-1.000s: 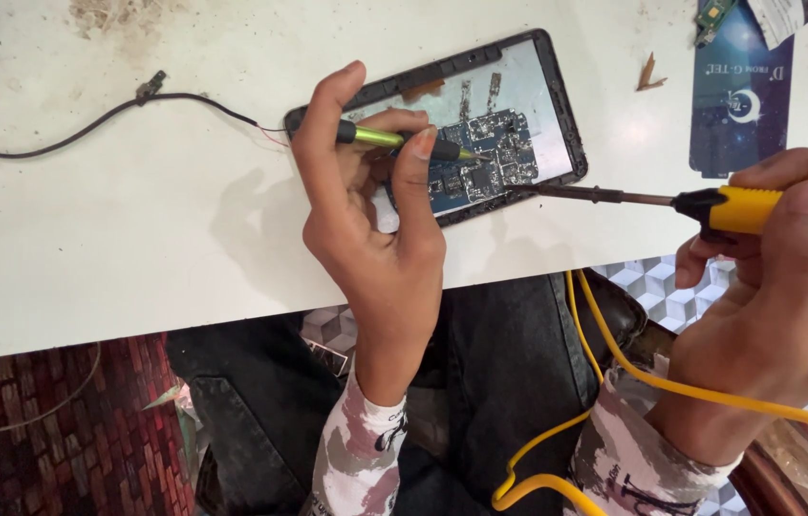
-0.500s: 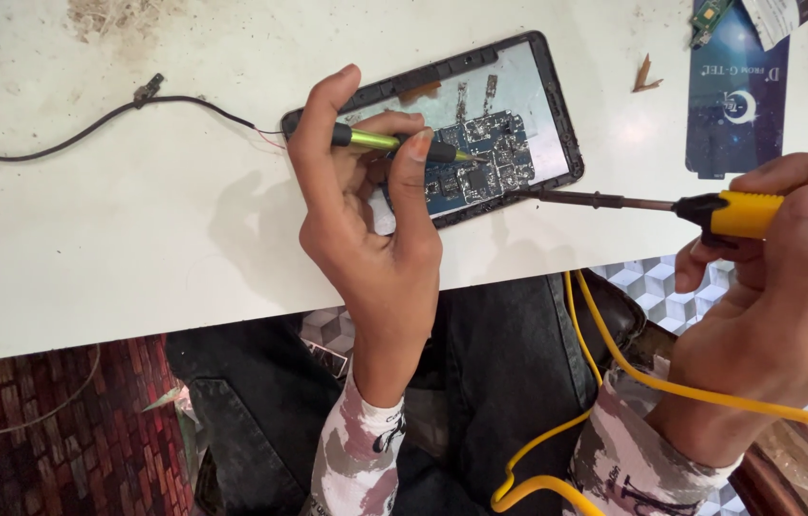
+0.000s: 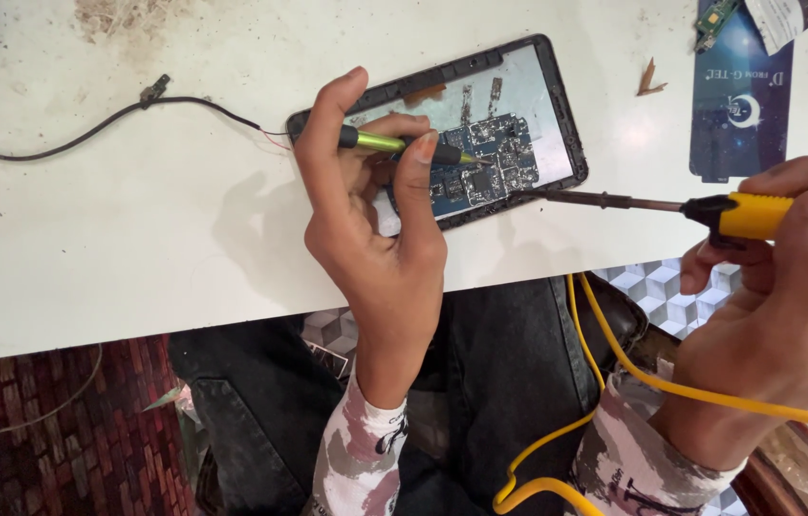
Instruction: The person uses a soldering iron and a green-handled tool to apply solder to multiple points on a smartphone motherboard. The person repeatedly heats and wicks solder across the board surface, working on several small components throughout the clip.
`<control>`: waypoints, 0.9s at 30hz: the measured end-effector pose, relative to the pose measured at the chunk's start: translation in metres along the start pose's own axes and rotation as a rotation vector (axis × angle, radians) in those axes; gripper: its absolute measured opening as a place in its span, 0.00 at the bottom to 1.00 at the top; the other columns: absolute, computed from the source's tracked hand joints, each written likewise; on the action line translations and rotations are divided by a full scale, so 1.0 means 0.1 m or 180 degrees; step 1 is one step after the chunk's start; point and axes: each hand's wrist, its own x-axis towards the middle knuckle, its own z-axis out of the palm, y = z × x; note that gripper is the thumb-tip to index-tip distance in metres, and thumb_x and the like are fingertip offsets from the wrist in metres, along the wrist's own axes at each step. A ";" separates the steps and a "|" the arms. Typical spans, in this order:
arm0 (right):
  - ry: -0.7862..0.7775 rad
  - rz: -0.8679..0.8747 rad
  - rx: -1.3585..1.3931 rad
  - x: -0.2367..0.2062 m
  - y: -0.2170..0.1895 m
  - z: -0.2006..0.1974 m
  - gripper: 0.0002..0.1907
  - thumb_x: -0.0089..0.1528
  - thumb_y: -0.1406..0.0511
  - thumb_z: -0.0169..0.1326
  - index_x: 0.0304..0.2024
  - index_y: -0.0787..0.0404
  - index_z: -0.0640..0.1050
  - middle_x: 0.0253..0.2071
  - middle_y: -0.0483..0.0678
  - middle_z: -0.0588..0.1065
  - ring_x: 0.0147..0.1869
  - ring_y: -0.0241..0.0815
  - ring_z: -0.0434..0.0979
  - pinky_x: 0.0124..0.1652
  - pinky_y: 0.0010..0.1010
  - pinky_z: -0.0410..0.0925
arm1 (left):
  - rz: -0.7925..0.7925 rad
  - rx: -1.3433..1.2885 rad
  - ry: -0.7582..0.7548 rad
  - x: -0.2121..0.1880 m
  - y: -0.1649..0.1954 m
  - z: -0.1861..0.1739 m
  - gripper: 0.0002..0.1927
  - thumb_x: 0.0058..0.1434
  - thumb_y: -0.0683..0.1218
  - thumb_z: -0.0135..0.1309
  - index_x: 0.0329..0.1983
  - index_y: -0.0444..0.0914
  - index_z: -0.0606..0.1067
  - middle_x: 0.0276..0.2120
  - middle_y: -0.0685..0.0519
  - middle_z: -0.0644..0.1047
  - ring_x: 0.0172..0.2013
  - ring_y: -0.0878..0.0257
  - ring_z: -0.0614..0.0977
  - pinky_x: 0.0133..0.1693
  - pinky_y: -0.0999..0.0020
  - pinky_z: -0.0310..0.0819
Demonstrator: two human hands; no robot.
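My left hand (image 3: pixel 375 220) pinches green tweezers (image 3: pixel 404 145) over the opened phone (image 3: pixel 480 143) while my right hand (image 3: pixel 786 315) grips the yellow soldering iron (image 3: pixel 700 208) beside its board.

The left hand (image 3: pixel 375 220) covers the lower left part of the opened black-framed phone (image 3: pixel 480 134). The yellow-handled soldering iron (image 3: pixel 671 205) and the right hand (image 3: pixel 786 315) run off the right edge. The thin black cable (image 3: pixel 88 134) leaves the frame at the left.
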 end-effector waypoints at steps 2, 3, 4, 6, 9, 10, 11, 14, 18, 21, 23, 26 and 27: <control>0.0011 0.0018 0.0025 0.00 0.00 0.01 0.16 0.80 0.63 0.41 0.46 0.72 0.71 0.40 0.52 0.71 0.33 0.38 0.70 0.32 0.23 0.65 | 0.0014 0.0003 0.0004 0.00 0.00 0.00 0.20 0.81 0.37 0.52 0.70 0.40 0.61 0.45 0.50 0.82 0.43 0.70 0.84 0.47 0.77 0.80; 0.0026 0.0022 0.0029 0.00 0.00 0.01 0.16 0.79 0.63 0.41 0.46 0.72 0.71 0.40 0.52 0.71 0.33 0.38 0.70 0.32 0.24 0.65 | 0.0001 0.0006 0.0005 0.01 0.00 0.01 0.20 0.81 0.37 0.52 0.70 0.40 0.61 0.45 0.50 0.82 0.42 0.70 0.84 0.47 0.77 0.80; 0.0042 0.0026 0.0032 0.00 -0.01 0.02 0.16 0.79 0.63 0.42 0.46 0.72 0.70 0.40 0.52 0.71 0.33 0.38 0.70 0.32 0.24 0.65 | -0.0011 0.0008 0.0006 0.01 0.00 0.01 0.20 0.80 0.37 0.52 0.70 0.39 0.61 0.45 0.50 0.82 0.42 0.70 0.84 0.47 0.77 0.80; 0.0058 0.0022 0.0021 -0.01 -0.01 0.03 0.16 0.79 0.63 0.42 0.46 0.72 0.70 0.41 0.52 0.71 0.34 0.38 0.70 0.32 0.24 0.64 | -0.0054 0.0019 0.0009 0.01 0.00 0.01 0.20 0.80 0.37 0.53 0.69 0.39 0.61 0.45 0.50 0.83 0.42 0.70 0.84 0.46 0.77 0.79; 0.0028 0.0003 -0.0014 0.00 -0.02 0.03 0.16 0.79 0.63 0.42 0.46 0.72 0.70 0.42 0.52 0.70 0.34 0.38 0.70 0.32 0.24 0.64 | -0.0018 -0.0027 0.0010 0.00 0.00 0.01 0.20 0.81 0.37 0.52 0.70 0.40 0.61 0.45 0.50 0.82 0.44 0.70 0.84 0.49 0.76 0.80; 0.0015 0.0007 -0.0014 0.00 -0.02 0.03 0.16 0.79 0.63 0.42 0.46 0.72 0.70 0.42 0.52 0.70 0.34 0.38 0.70 0.32 0.24 0.64 | -0.0007 -0.0045 0.0008 0.00 0.00 0.01 0.20 0.81 0.37 0.52 0.70 0.40 0.61 0.46 0.50 0.82 0.44 0.69 0.84 0.50 0.76 0.81; 0.0010 0.0026 0.0012 0.01 -0.02 0.02 0.16 0.79 0.63 0.42 0.46 0.72 0.70 0.41 0.52 0.70 0.34 0.38 0.69 0.32 0.24 0.64 | -0.0011 -0.0063 0.0002 -0.01 0.00 0.01 0.20 0.82 0.37 0.52 0.70 0.40 0.61 0.46 0.50 0.82 0.45 0.69 0.84 0.50 0.76 0.81; 0.0034 0.0013 -0.0003 0.02 0.00 0.02 0.16 0.79 0.63 0.42 0.46 0.72 0.70 0.41 0.52 0.70 0.33 0.38 0.69 0.32 0.24 0.65 | 0.0030 -0.0053 -0.0002 0.00 -0.02 0.02 0.20 0.81 0.37 0.52 0.70 0.40 0.61 0.46 0.50 0.82 0.45 0.69 0.84 0.50 0.76 0.81; 0.0028 0.0033 0.0133 0.01 0.01 0.01 0.16 0.79 0.63 0.43 0.46 0.72 0.70 0.42 0.52 0.70 0.34 0.38 0.69 0.32 0.24 0.65 | 0.0009 -0.0071 0.0009 0.00 -0.02 0.02 0.20 0.81 0.37 0.52 0.70 0.39 0.61 0.46 0.50 0.82 0.45 0.69 0.84 0.50 0.76 0.81; 0.0061 0.0062 0.0186 0.02 0.01 0.01 0.15 0.79 0.63 0.44 0.47 0.72 0.70 0.42 0.52 0.71 0.34 0.37 0.69 0.32 0.23 0.65 | -0.0016 -0.0097 -0.0017 0.00 -0.01 0.02 0.20 0.82 0.37 0.52 0.71 0.39 0.61 0.46 0.49 0.82 0.46 0.68 0.84 0.51 0.75 0.81; 0.0061 0.0059 0.0179 0.03 0.01 0.02 0.15 0.79 0.63 0.45 0.47 0.72 0.70 0.41 0.52 0.70 0.34 0.37 0.70 0.32 0.23 0.65 | -0.0018 -0.0069 -0.0013 0.02 -0.01 0.02 0.20 0.81 0.37 0.52 0.70 0.39 0.61 0.45 0.50 0.82 0.45 0.69 0.84 0.50 0.76 0.80; 0.0033 0.0046 0.0152 0.02 -0.01 0.03 0.15 0.80 0.63 0.44 0.47 0.72 0.70 0.41 0.52 0.71 0.34 0.37 0.70 0.33 0.23 0.65 | -0.0028 -0.0051 0.0000 0.02 -0.01 0.01 0.20 0.81 0.37 0.52 0.70 0.39 0.61 0.45 0.50 0.82 0.44 0.69 0.84 0.50 0.76 0.80; 0.0027 0.0043 0.0164 0.02 -0.01 0.04 0.15 0.80 0.63 0.44 0.47 0.72 0.70 0.42 0.52 0.71 0.34 0.38 0.70 0.33 0.23 0.65 | -0.0028 -0.0054 0.0004 0.02 -0.01 0.01 0.20 0.81 0.37 0.52 0.70 0.39 0.61 0.45 0.50 0.82 0.44 0.69 0.84 0.50 0.76 0.80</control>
